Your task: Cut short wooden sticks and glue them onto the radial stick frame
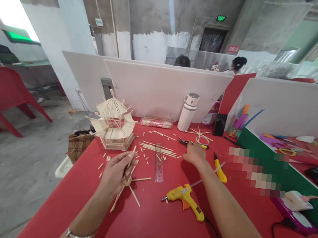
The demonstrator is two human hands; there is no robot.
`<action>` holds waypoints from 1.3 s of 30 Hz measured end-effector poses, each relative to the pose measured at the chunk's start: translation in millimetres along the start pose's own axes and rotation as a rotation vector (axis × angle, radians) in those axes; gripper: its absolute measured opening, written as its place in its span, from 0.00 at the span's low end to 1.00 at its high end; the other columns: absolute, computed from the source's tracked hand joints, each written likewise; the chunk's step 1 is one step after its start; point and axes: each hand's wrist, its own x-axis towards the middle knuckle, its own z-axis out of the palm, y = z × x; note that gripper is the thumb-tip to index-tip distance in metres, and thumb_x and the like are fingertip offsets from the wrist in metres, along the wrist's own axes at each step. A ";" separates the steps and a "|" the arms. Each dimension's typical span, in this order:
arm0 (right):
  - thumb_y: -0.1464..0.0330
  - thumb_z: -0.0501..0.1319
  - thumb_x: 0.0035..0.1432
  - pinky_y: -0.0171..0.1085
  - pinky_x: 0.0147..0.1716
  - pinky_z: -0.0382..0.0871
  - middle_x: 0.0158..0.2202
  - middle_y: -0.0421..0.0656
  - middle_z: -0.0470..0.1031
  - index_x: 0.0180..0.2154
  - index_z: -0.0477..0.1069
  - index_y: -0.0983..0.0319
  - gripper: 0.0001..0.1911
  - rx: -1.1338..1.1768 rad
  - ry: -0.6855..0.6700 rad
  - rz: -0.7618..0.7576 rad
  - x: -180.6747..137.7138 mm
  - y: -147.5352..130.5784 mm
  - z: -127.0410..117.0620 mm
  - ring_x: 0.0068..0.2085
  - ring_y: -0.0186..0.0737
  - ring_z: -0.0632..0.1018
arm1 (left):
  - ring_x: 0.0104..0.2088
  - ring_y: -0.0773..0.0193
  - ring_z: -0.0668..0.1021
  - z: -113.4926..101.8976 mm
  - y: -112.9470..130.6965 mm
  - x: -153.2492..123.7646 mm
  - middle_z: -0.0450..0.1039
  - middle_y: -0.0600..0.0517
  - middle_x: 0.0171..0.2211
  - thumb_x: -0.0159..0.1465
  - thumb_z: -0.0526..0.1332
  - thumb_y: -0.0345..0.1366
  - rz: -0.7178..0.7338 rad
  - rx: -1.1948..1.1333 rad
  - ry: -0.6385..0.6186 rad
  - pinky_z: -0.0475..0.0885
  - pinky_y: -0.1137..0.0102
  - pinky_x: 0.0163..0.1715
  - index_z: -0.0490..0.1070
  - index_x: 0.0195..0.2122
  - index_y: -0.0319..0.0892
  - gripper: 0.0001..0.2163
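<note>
My left hand [119, 168] pinches a short wooden stick [134, 149] upright between thumb and fingers. Just below it, partly covered by the hand, lies a star-shaped stick frame [134, 196] with legs spreading from a small hub. My right hand [196, 154] reaches across the table, its fingers curled over the handles of pliers [183, 141]; the jaws point left and a yellow-black handle end shows past the hand. Between the hands are a clear ruler [159, 167] and loose sticks [158, 149]. A yellow glue gun [185, 198] lies nearer me.
A stick-built pavilion model [113, 123] stands at the table's left edge. Farther back are a packet of sticks [157, 122], a white bottle [188, 113] and another stick frame [199, 133]. A yellow utility knife [220, 171] lies right, near a green divider [264, 159]. Cut pieces litter the red table.
</note>
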 end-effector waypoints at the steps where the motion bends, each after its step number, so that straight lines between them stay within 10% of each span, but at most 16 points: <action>1: 0.67 0.64 0.52 0.50 0.55 0.60 0.61 0.64 0.62 0.60 0.62 0.69 0.34 -0.032 -0.013 0.038 11.9 14.5 0.6 0.62 0.61 0.64 | 0.13 0.78 0.60 2.7 0.8 0.1 0.72 0.54 0.21 0.48 0.72 0.43 0.002 0.006 0.006 0.50 0.80 0.11 0.77 0.31 0.37 0.15; 9: 0.64 0.66 0.44 0.53 0.54 0.61 0.58 0.60 0.63 0.60 0.63 0.66 0.40 -0.154 -0.078 0.052 60.7 73.6 24.1 0.60 0.62 0.65 | 0.13 0.78 0.61 23.2 -3.2 -0.2 0.73 0.53 0.20 0.48 0.72 0.42 0.045 0.017 0.011 0.51 0.80 0.12 0.77 0.28 0.37 0.13; 20: 0.69 0.68 0.38 0.51 0.55 0.57 0.56 0.60 0.66 0.55 0.68 0.65 0.38 -0.109 -0.052 0.014 60.6 64.6 20.9 0.58 0.62 0.67 | 0.13 0.78 0.60 11.3 -1.9 -9.4 0.73 0.53 0.21 0.51 0.71 0.44 0.074 0.019 0.024 0.50 0.80 0.11 0.77 0.30 0.38 0.13; 27: 0.63 0.59 0.51 0.45 0.41 0.65 0.45 0.58 0.73 0.52 0.69 0.68 0.27 0.196 -0.078 0.006 12.9 54.3 0.7 0.45 0.55 0.76 | 0.14 0.78 0.60 -5.6 5.1 -13.5 0.73 0.53 0.21 0.52 0.71 0.44 0.115 0.027 0.036 0.50 0.79 0.12 0.78 0.32 0.37 0.14; 34: 0.60 0.62 0.48 0.46 0.54 0.66 0.55 0.43 0.71 0.62 0.60 0.55 0.39 1.151 -0.396 -0.530 -97.0 -23.5 -18.4 0.55 0.50 0.70 | 0.14 0.78 0.59 4.9 8.1 -9.5 0.73 0.53 0.21 0.52 0.70 0.45 0.153 0.046 -0.001 0.50 0.78 0.13 0.77 0.32 0.37 0.15; 39: 0.56 0.69 0.46 0.52 0.57 0.63 0.61 0.46 0.65 0.66 0.53 0.53 0.49 0.986 -0.381 -0.625 -140.1 -69.9 -29.5 0.60 0.55 0.67 | 0.15 0.77 0.59 -14.2 18.2 -12.9 0.71 0.54 0.21 0.56 0.68 0.45 0.238 0.114 0.007 0.50 0.77 0.15 0.77 0.31 0.37 0.14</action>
